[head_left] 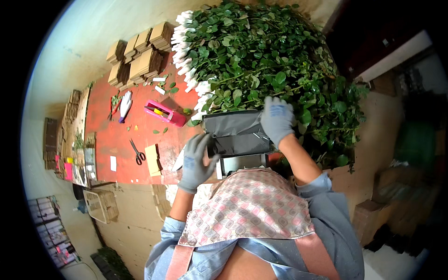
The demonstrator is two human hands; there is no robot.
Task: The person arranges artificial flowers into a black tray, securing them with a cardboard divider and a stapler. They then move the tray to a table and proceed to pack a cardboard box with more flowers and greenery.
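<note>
The left hand in a grey knit glove [191,165] is spreading its fingers at the left end of a glossy black plastic sheet [235,143]; whether it is touching is unclear. The right hand in a matching grey glove [278,120] is resting over the sheet's right end, well apart from the left; I cannot tell whether it is gripping. The sheet is lying on a red tabletop [102,144], just before a big heap of green leafy stems [266,51]. Leftward, a bright pink tape dispenser [173,116], black-handled scissors [139,157] and a small tan cardboard stack [152,161] are lying. Farther off, brown cardboard stacks [144,64] are standing.
</note>
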